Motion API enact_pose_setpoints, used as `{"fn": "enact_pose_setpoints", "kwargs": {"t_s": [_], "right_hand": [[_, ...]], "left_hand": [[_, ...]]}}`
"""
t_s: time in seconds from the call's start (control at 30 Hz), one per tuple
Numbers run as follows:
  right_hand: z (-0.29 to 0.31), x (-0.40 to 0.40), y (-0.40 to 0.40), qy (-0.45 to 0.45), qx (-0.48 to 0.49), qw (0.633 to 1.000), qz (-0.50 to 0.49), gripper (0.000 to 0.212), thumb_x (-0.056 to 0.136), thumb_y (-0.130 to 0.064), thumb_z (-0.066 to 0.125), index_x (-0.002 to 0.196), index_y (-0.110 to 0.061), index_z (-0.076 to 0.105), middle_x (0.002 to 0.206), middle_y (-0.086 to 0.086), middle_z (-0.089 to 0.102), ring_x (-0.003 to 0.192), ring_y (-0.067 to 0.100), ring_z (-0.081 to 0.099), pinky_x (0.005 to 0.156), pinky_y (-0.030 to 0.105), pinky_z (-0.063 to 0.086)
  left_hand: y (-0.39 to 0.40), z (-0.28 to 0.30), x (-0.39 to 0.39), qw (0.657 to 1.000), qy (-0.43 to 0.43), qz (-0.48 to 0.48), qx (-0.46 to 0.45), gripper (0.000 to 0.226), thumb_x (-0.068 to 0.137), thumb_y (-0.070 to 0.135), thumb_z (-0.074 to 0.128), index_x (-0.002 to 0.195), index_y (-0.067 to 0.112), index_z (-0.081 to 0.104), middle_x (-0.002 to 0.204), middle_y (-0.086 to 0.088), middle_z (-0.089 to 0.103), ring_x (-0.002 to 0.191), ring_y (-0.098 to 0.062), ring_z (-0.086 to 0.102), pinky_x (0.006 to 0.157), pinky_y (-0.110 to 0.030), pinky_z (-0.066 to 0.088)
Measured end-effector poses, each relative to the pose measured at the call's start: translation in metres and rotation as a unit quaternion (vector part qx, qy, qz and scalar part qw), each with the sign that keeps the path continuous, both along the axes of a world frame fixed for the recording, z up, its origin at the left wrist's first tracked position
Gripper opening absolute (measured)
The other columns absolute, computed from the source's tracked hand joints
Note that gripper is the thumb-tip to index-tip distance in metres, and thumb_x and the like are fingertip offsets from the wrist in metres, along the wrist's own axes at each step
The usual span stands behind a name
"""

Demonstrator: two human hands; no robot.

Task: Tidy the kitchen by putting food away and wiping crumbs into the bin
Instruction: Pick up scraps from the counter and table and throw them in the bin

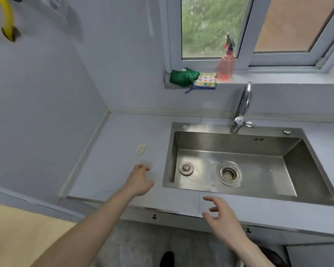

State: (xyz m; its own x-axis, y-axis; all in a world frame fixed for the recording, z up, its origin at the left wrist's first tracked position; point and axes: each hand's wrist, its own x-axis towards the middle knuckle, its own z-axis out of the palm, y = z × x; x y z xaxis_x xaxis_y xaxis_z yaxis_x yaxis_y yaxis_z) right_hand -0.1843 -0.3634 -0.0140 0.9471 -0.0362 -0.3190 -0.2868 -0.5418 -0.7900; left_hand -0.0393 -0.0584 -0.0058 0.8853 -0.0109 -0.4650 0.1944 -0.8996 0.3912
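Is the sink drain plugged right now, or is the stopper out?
Out. The stopper lies on the sink floor, left of the drain, whose strainer basket is uncovered.

We list by colour: a green cloth on the sill; beside it a white cloth dotted red, yellow, green and blue, with blue edging; a translucent pink-red spray bottle with a dark trigger head. We note a silver-grey steel sink, chrome tap, pale grey-blue counter and walls, one cream scrap, and a yellow banana with a browned tip.
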Motion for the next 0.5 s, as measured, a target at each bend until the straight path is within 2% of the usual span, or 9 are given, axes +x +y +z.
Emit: {"fn": "enact_pose_setpoints", "kwargs": {"t_s": [0.1, 0.2, 0.33, 0.5], "right_hand": [[0.005, 0.016, 0.029, -0.002, -0.003, 1.0, -0.01, 0.043, 0.09, -0.029, 0.068, 0.123, -0.051, 0.051, 0.127, -0.034, 0.045, 0.107, -0.007, 0.057, 0.088, 0.027, 0.055], [0.017, 0.019, 0.04, -0.004, -0.005, 1.0, -0.027, 0.043, 0.09, -0.028, 0.068, 0.122, -0.051, 0.052, 0.127, -0.038, 0.043, 0.108, -0.01, 0.055, 0.086, 0.026, 0.055], [0.027, 0.014, 0.044, -0.01, -0.007, 0.998, -0.064, 0.043, 0.09, -0.023, 0.07, 0.119, -0.051, 0.054, 0.126, -0.035, 0.047, 0.109, -0.009, 0.055, 0.082, 0.022, 0.054], [0.029, 0.004, 0.044, 0.001, -0.005, 0.995, -0.102, 0.042, 0.09, -0.02, 0.073, 0.114, -0.051, 0.058, 0.127, -0.028, 0.051, 0.11, -0.005, 0.057, 0.082, 0.024, 0.055]], "left_hand": [[0.027, -0.015, 0.057, 0.998, 0.031, -0.017, 0.054, 0.075, 0.087, 0.032, 0.067, 0.154, 0.012, 0.039, 0.165, -0.008, 0.016, 0.14, -0.032, 0.045, 0.117, -0.039, 0.038], [0.034, -0.029, 0.094, 0.996, 0.045, -0.022, 0.079, 0.073, 0.089, 0.025, 0.062, 0.156, 0.015, 0.036, 0.165, -0.005, 0.015, 0.139, -0.033, 0.045, 0.116, -0.039, 0.04], [0.028, -0.05, 0.127, 0.992, 0.071, -0.041, 0.092, 0.074, 0.095, 0.026, 0.052, 0.162, 0.018, 0.022, 0.171, -0.002, -0.001, 0.149, -0.033, 0.028, 0.122, -0.039, 0.03], [0.023, -0.067, 0.145, 0.989, 0.076, -0.042, 0.116, 0.062, 0.097, 0.018, 0.043, 0.156, 0.007, 0.027, 0.168, -0.003, 0.009, 0.142, -0.035, 0.032, 0.117, -0.043, 0.034]]}}
